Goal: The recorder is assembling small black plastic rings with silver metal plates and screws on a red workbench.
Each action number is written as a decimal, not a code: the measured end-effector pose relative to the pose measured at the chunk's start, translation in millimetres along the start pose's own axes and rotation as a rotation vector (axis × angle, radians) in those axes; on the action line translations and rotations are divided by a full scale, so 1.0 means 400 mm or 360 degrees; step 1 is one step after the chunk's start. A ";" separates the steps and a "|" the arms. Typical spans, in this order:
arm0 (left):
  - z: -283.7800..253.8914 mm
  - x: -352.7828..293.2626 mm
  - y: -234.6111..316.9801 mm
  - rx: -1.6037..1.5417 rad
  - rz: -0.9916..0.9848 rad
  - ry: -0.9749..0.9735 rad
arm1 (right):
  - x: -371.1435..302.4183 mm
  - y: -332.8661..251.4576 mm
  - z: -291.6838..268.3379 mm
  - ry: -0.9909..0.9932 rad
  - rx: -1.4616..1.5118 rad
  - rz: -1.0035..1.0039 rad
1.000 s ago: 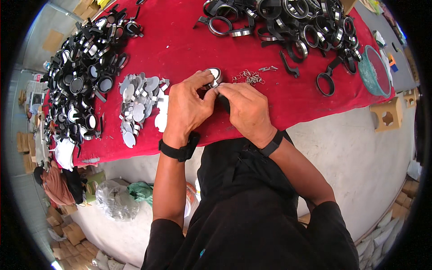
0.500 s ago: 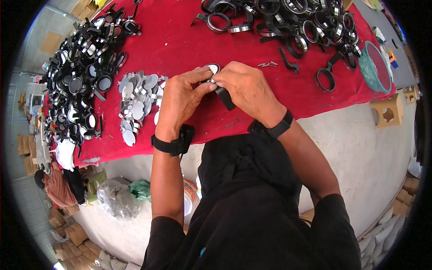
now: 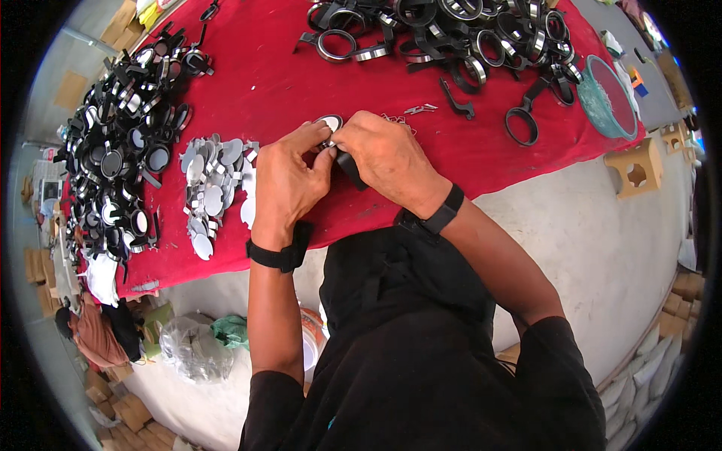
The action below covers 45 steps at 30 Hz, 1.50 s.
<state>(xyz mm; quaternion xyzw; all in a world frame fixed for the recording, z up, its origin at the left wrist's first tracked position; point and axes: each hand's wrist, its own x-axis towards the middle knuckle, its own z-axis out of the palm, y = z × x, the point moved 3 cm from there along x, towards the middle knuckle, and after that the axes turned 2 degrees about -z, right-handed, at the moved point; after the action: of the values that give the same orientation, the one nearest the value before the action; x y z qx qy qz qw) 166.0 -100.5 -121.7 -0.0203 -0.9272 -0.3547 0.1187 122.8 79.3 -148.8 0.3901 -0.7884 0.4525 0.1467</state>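
Both hands are closed on one ring-shaped part with a black handle [image 3: 351, 171] and a pale disc [image 3: 331, 122] inside its rim. My left hand [image 3: 289, 177] pinches the rim from the left with thumb and fingers. From the right, my right hand [image 3: 387, 161] presses its fingertips at the joint between ring and handle, hiding much of it. Left of my left wrist lies a heap of flat grey discs with tabs [image 3: 213, 197]. Just past my right knuckles are some thin metal pins [image 3: 421, 109].
Black-handled rings with discs [image 3: 111, 163] are heaped at the left of the red cloth [image 3: 248, 83]. Open black-handled rings [image 3: 490, 49] lie heaped at the far right, near a loose black handle [image 3: 457, 101] and a green mesh basket [image 3: 605, 101]. Another person [image 3: 98, 334] is at lower left.
The whole view has shifted, so the table's things sit farther left. Both hands keep hold of the same part, and more thin metal pieces show beyond my right hand.
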 end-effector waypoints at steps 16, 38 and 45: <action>0.021 -0.005 -0.005 -0.0080 0.0060 0.0200 | -0.026 0.196 -0.229 -0.0202 -0.1096 0.0281; 0.016 -0.006 -0.001 -0.0147 0.0156 0.0200 | -0.056 0.189 -0.239 0.0101 -0.0725 0.0122; 0.002 -0.013 -0.026 -0.0083 0.0023 0.0091 | -0.042 0.112 -0.131 0.0118 0.1200 0.1415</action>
<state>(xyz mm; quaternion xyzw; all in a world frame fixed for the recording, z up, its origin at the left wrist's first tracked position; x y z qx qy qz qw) 169.5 -107.4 -130.2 -0.0198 -0.9137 -0.3784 0.1472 93.9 143.6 -157.0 0.0310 -0.6551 0.7334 -0.1787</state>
